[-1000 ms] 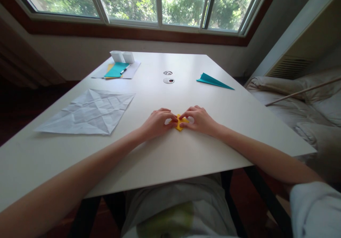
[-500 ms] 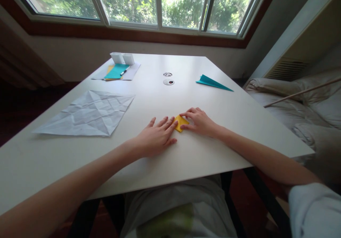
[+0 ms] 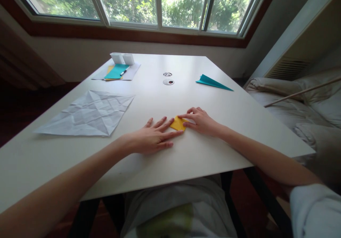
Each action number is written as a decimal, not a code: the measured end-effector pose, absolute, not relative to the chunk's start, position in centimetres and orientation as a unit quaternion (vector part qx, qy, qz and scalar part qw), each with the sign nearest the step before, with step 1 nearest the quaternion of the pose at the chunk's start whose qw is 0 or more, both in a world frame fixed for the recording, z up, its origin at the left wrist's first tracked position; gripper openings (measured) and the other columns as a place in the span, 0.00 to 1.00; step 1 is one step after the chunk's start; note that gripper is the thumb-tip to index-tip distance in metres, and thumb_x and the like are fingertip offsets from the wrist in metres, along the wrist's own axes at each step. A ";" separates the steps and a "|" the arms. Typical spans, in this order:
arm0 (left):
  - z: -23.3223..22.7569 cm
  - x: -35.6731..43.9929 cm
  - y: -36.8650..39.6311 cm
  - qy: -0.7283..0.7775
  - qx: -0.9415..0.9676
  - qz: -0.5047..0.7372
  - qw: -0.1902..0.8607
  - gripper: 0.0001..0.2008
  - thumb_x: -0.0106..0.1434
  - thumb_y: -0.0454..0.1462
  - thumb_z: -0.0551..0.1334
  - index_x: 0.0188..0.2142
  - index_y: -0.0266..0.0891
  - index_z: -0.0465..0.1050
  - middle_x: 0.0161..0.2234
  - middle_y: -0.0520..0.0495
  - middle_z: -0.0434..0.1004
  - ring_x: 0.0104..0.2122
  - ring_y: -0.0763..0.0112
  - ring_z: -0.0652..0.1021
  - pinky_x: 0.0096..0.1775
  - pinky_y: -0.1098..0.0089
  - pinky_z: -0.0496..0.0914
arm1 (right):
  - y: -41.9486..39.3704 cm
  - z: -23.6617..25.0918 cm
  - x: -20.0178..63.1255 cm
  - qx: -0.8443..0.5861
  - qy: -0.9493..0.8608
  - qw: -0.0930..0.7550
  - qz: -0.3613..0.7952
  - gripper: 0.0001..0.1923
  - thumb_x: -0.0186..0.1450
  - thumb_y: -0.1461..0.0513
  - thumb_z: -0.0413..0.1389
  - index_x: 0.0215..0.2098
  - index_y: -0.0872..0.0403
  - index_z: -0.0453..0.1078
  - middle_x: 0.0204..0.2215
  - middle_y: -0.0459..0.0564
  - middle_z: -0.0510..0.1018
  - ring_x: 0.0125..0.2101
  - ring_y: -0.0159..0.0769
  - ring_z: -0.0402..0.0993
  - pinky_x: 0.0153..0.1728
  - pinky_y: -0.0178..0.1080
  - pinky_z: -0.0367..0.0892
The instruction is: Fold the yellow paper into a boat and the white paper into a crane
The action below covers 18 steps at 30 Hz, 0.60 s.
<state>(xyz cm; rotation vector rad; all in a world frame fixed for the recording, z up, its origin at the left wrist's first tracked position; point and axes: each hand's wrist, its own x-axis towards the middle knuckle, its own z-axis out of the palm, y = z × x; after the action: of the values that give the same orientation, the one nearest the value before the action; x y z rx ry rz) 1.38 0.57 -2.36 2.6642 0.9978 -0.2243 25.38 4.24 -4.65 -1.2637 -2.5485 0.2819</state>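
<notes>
A small folded yellow paper (image 3: pixel 177 123) lies flat on the white table (image 3: pixel 186 156) in front of me. My left hand (image 3: pixel 153 137) rests flat with fingers spread, its fingertips touching the paper's left and lower edges. My right hand (image 3: pixel 201 120) presses on the paper's right side, index finger along its top edge and thumb at its near edge.
A large creased white sheet (image 3: pixel 87 112) lies at the left. A teal paper plane (image 3: pixel 213 83) sits at the far right. Teal and yellow papers with a pen (image 3: pixel 116 71) and two white boxes (image 3: pixel 123 57) are at the back left. Two round discs (image 3: pixel 168 79) lie mid-table.
My left hand opened from a pinch on the paper to a flat spread and slid toward me along the paper's edge. The right hand stayed pressing the paper's right side.
</notes>
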 end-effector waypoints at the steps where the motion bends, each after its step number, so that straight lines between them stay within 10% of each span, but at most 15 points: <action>1: -2.4 1.4 0.6 0.346 0.925 -0.073 0.138 0.24 0.66 0.49 0.47 0.61 0.61 0.48 0.66 0.46 0.36 0.63 0.46 0.45 0.54 0.38 0.43 | 4.3 -4.7 25.4 -0.437 -0.883 0.142 0.097 0.18 0.65 0.53 0.49 0.53 0.40 0.66 0.43 0.52 0.69 0.43 0.42 0.64 0.45 0.46 0.59; 18: -3.6 3.3 1.3 0.440 0.890 0.114 0.029 0.17 0.64 0.43 0.51 0.49 0.40 0.67 0.46 0.42 0.73 0.46 0.60 0.72 0.46 0.62 0.66 | 3.8 -4.6 24.1 -0.449 -0.866 0.162 0.149 0.14 0.62 0.61 0.53 0.46 0.55 0.69 0.42 0.56 0.72 0.45 0.42 0.65 0.47 0.45 0.61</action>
<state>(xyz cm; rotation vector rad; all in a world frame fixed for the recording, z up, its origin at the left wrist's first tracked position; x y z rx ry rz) 3.33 1.31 -3.62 2.7464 1.3563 0.3508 24.10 3.78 -4.65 -1.2813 -2.4726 0.4240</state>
